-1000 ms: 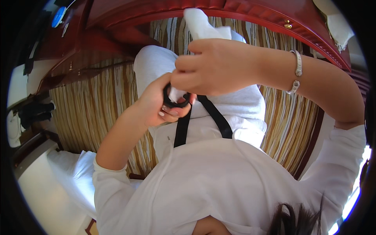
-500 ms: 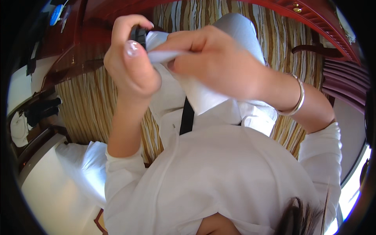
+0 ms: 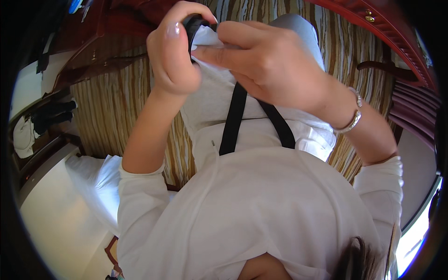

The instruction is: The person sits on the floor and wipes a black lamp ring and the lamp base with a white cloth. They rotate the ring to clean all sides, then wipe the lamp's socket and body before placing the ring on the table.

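My left hand (image 3: pixel 171 60) is raised at the upper middle, its fingers curled around a black, round-edged object (image 3: pixel 190 27); most of this object is hidden by my hands, so its kind does not show. Against its inner side lies a crumpled white cloth or tissue (image 3: pixel 205 36). My right hand (image 3: pixel 280 67) closes on that white piece, fingertips pressing it toward the black rim. Below my hands two bands of a black strap (image 3: pixel 232 121) run down over my lap to my white top; their upper ends are hidden behind the right hand.
A striped brown carpet (image 3: pixel 112 116) spreads beneath me. Dark red wooden furniture (image 3: pixel 121 23) stands ahead on the left, and a red drawer front (image 3: pixel 387 32) at the far right. Purple folded fabric (image 3: pixel 413 109) hangs at the right, and white bedding (image 3: pixel 108 184) lies at the lower left.
Both hands have moved up and slightly right with the black object. The white piece, which hung below my right hand, is now bunched against the object. Both strap bands now show.
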{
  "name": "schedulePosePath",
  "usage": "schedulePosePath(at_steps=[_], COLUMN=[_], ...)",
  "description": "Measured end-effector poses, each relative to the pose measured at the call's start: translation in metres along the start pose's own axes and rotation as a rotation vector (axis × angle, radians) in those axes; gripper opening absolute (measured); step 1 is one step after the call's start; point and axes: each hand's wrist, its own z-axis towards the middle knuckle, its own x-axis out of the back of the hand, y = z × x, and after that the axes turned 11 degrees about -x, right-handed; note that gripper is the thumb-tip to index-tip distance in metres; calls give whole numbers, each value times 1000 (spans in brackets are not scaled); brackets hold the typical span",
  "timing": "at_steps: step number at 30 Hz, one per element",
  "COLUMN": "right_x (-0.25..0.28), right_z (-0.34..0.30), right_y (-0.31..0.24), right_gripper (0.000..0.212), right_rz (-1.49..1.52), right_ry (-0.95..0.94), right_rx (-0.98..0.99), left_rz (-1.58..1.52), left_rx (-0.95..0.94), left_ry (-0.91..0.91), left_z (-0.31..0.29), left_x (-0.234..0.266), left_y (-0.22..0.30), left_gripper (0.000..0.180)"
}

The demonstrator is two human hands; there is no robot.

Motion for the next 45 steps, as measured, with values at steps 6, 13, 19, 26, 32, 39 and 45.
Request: schedulePosePath(at_steps=[6, 13, 19, 26, 32, 39, 45], right_x=[18, 36, 1, 14, -2, 8, 15], right_z=[22, 59, 41, 37, 15, 2, -12], right_y=[18, 32, 34, 6, 29, 22, 12], right_gripper=[24, 19, 30, 25, 23, 35, 33], right_rz=[-397, -404, -185, 1300, 2290, 2035, 1794], right_ry=[-169, -213, -234, -773, -616, -232, -38], right_rx=[326, 815, 257, -986, -581, -616, -511], left_rz=[-609, -1169, -623, 341, -61, -759, -836], left_rx=[984, 1421, 1123, -257, -196, 220, 278], left_ry=[43, -575, -85, 69, 266, 455, 456], left_z=[-9, 1, 0, -12, -1, -10, -11], left_x=[5, 24, 24, 14, 2, -12, -9], left_y=[-2, -8, 14, -8, -15, 35, 47], left_gripper=[48, 54, 48, 40, 75, 86, 84])
